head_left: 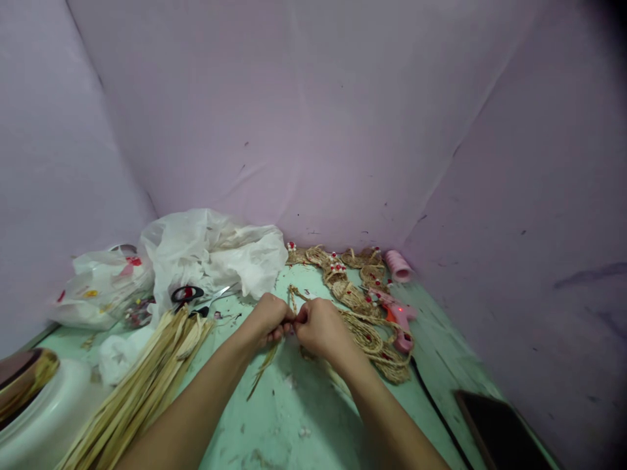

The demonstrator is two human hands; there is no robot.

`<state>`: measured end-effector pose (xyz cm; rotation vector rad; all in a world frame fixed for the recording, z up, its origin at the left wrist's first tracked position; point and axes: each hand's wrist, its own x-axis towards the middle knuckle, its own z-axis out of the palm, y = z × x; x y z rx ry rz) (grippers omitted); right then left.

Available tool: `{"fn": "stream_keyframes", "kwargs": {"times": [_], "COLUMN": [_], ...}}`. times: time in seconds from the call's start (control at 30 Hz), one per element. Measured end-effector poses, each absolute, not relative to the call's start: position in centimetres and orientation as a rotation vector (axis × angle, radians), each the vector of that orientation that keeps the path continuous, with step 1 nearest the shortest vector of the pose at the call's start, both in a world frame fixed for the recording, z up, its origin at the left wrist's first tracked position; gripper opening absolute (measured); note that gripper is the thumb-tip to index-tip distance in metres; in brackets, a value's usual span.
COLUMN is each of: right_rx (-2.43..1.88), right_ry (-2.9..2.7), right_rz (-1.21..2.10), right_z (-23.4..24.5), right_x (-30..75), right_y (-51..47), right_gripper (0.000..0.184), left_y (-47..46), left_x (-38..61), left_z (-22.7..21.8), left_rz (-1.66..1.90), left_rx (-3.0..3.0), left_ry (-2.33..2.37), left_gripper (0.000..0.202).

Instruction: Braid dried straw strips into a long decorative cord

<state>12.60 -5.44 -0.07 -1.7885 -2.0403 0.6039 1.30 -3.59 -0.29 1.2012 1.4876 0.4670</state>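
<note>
My left hand [271,320] and my right hand [319,328] meet above the table, closed in a pinch with fingertips nearly touching. Between them they grip a thin braided cord of dried straw-like fibre; a piece of the braid [292,297] rises just beyond the fingers. Loose fibre strands [263,371] hang below my left hand. The exact spot under the fingertips is hidden. To the right of my right hand lies a coiled heap of twisted fibre cord [369,339]. A long bundle of flat dried strips [142,385] lies beside my left forearm.
Scissors [187,295] and white plastic bags [210,251] lie at the back left. Coiled fibre pieces with red and white beads [337,277], a pink thread spool [398,266] and a corded pink glue gun [401,320] are right. A dark flat device [499,431] lies front right.
</note>
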Motion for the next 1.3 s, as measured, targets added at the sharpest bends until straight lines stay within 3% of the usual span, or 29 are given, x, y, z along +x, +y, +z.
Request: {"fn": "stream_keyframes", "kwargs": {"times": [0.2, 0.33, 0.63, 0.9, 1.3], "right_rx": [-1.702, -1.702, -1.515, -1.559, -1.441], "right_ry": [-2.138, -2.076, -1.202, -1.35, -1.257], "right_rz": [0.606, 0.94, 1.695, 1.372, 1.446], "right_z": [0.4, 0.6, -1.1, -3.2, -4.2], "right_x": [12.5, 14.0, 12.7, 12.7, 13.2], "right_y": [-6.0, -5.4, -4.5, -4.3, -4.9], "right_gripper": [0.012, 0.01, 0.008, 0.01, 0.013], "left_y": [-2.8, -2.6, -2.7, -2.9, -3.2], "left_x": [0.1, -0.2, -0.3, -0.4, -0.4], "left_z": [-1.2, -1.4, -1.7, -0.4, -0.2], "left_rz": [0.476, 0.454, 0.5, 0.374, 0.22], "left_rx": [1.207, 1.247, 1.286, 1.394, 1.479], "left_ry": [1.374, 1.337, 1.274, 1.298, 1.471], "left_gripper": [0.01, 0.011, 0.009, 0.011, 0.012]}}
